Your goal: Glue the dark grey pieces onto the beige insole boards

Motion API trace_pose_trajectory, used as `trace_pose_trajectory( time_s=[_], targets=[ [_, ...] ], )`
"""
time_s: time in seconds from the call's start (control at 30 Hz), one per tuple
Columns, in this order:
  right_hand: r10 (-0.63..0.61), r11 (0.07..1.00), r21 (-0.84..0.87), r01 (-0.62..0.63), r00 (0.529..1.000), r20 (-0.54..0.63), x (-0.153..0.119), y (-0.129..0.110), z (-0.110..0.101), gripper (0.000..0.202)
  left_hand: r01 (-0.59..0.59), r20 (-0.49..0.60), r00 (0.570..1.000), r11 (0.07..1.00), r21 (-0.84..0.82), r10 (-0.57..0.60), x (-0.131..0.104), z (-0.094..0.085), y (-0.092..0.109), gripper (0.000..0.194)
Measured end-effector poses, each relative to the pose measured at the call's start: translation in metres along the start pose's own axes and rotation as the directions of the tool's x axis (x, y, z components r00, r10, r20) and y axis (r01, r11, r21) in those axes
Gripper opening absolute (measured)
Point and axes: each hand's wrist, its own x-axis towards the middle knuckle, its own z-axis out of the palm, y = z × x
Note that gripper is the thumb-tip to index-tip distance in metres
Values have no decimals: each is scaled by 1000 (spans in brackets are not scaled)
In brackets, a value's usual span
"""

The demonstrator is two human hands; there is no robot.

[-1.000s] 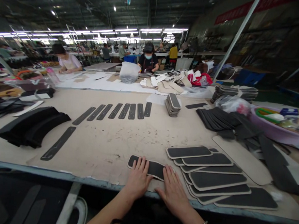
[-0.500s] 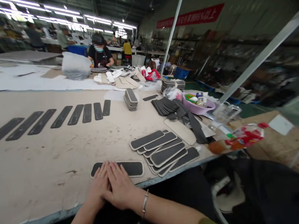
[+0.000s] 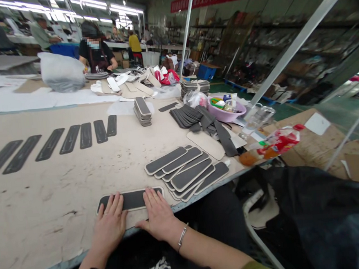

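Note:
A long dark grey panel (image 3: 133, 200) with rounded ends and a cream border lies flat near the table's front edge. My left hand (image 3: 111, 219) rests on its left part, fingers stretched out over the dark face. On the right end lies my right hand (image 3: 156, 212), its fingers flat and its thumb spread toward the left. Neither hand grasps anything; both press on the panel from above. Just right of it, a loose, overlapping pile of similar bordered panels (image 3: 191, 172) spreads along the edge.
Dark strips (image 3: 85, 135) lie in a row at the left. Beyond are a small panel stack (image 3: 142, 111), fanned dark pieces (image 3: 186, 117), a pink basin (image 3: 227, 112) and a drink bottle (image 3: 275, 144). A co-worker (image 3: 96, 52) sits across the table. A metal pole (image 3: 298, 40) slants at right.
My hands were together, touching, at the panel's left and middle. Now they are apart, the right one having slid to the right end. The view has shifted too.

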Motion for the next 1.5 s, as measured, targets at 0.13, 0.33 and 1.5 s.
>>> trace_pose_trajectory(
  time_s=[0.13,0.33,1.5],
  targets=[
    [51,999,-13,-51,998,-28,-11,16,2,87,84,-5,996,986,-142,-86,-1,-2,-1,48],
    [59,997,-43,-63,994,-94,-15,34,20,76,568,120,745,529,-631,-656,-2,-17,-27,56],
    [166,289,955,61,980,-113,40,-85,-100,35,-41,408,781,-691,-722,-473,28,-173,67,27]
  ],
)
